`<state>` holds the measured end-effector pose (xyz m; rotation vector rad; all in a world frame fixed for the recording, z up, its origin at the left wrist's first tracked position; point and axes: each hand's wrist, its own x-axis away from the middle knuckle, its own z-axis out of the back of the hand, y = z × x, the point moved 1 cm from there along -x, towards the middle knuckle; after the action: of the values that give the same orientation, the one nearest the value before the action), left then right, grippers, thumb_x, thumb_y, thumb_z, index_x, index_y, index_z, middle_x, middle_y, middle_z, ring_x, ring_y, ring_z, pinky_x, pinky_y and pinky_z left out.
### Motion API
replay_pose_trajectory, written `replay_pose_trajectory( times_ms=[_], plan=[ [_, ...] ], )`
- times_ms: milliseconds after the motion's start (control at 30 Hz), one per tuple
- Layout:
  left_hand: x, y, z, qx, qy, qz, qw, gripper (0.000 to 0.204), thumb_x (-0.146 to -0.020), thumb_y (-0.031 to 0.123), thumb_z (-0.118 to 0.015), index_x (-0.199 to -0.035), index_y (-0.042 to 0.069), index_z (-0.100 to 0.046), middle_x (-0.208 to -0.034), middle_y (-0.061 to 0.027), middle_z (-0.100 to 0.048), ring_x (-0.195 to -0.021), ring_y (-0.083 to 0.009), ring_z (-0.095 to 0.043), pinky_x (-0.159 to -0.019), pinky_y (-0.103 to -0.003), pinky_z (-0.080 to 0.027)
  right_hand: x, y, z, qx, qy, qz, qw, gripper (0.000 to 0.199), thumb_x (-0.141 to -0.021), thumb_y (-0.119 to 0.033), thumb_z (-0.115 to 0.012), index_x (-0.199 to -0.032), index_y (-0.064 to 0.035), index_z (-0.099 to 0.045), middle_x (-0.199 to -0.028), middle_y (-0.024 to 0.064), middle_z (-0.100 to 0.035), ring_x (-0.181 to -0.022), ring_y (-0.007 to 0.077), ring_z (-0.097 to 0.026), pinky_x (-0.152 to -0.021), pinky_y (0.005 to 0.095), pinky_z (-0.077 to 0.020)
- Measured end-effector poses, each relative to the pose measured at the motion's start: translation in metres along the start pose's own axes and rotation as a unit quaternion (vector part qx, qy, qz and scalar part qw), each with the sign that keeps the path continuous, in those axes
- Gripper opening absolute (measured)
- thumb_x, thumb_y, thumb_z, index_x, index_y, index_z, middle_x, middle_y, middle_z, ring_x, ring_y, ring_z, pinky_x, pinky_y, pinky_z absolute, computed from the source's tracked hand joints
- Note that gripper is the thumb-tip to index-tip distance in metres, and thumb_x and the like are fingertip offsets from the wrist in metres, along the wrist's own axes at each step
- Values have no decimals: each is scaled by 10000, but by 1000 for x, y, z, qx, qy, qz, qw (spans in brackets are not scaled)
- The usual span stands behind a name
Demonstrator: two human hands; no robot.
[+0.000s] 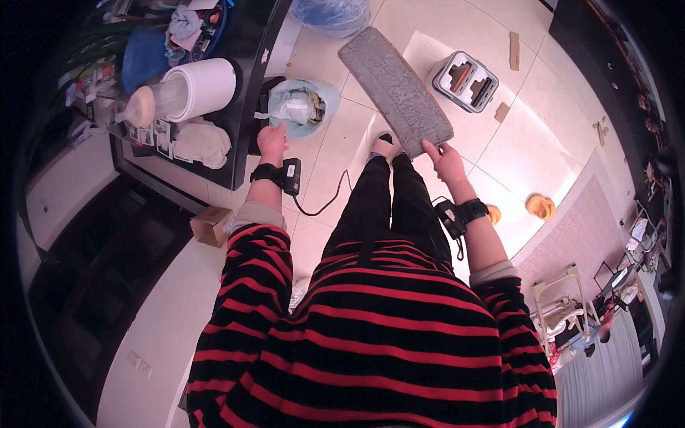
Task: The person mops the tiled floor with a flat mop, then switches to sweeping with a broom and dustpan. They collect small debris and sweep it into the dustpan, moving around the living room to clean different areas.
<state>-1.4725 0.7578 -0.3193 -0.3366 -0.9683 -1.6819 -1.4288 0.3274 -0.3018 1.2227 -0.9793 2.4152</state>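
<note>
My right hand (447,162) is closed on the near end of a long grey slab (396,89), thumb on top. The slab is flat and rectangular with a rough, worn-looking face. It slants away to the upper left, over the floor in front of my feet. My left hand (272,141) is curled just below the near rim of a lined waste bin (327,118). Whether its fingers pinch the liner's edge is too small to tell. White crumpled plastic (294,107) and some dark scraps lie inside the bin.
Beyond the slab stands a grey-white mop bucket (441,80) with two openings. Cardboard scraps (514,51) and yellow slippers (540,207) lie on the tiles. To the left, a dark table (246,78) carries a white cylinder (214,85) and a cloth (202,143). A cardboard box (211,225) sits below it.
</note>
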Motion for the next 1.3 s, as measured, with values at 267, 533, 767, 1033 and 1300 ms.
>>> replay_pose_trajectory(
  times_ms=[267,533,767,1033,1300],
  plan=[
    [-75,-34,-41,-193,49,-37,979,727,-701,138,-733,-1282,-31,-331,-1129,-198,-538,-912,-250,-600,-608,-374,-546,-47,70,8,-25,24,-18,999,603,-804,-574,-589,-924,17,-597,-506,45,-488,-380,143,-489,-366,278,-399],
    [-130,1,-176,-98,-8,-159,982,675,-694,176,-676,-1271,-47,-405,-1204,-259,-484,-1135,-385,-469,-975,-405,-387,-97,114,-41,8,51,0,999,588,-806,-548,-601,-899,32,-608,-531,80,-523,-412,169,-511,-404,309,-412],
    [-271,38,-258,-166,0,-182,969,658,-698,155,-663,-1280,-19,-409,-1318,-250,-368,-1234,-378,-350,-1040,-417,-304,-174,110,-93,1,50,-26,998,571,-807,-524,-602,-939,31,-623,-704,223,-610,-687,391,-595,-617,418,-458],
    [-476,33,-261,-751,-167,-298,565,303,-801,206,-444,-920,23,-653,-1085,-125,-620,-999,-352,-557,-974,-439,-314,-224,146,-128,-79,-9,-82,993,434,-810,-357,-672,-883,67,-626,-715,217,-637,-677,298,-651,-590,356,-468],
    [-557,-13,-247,-483,-139,-123,856,509,-695,286,-702,-1062,-40,-567,-978,-135,-570,-865,-235,-543,-753,-373,-443,-258,188,-143,-191,-35,-26,981,418,-797,-314,-693,-995,46,-617,-890,173,-677,-850,258,-661,-723,329,-491]
  ],
)
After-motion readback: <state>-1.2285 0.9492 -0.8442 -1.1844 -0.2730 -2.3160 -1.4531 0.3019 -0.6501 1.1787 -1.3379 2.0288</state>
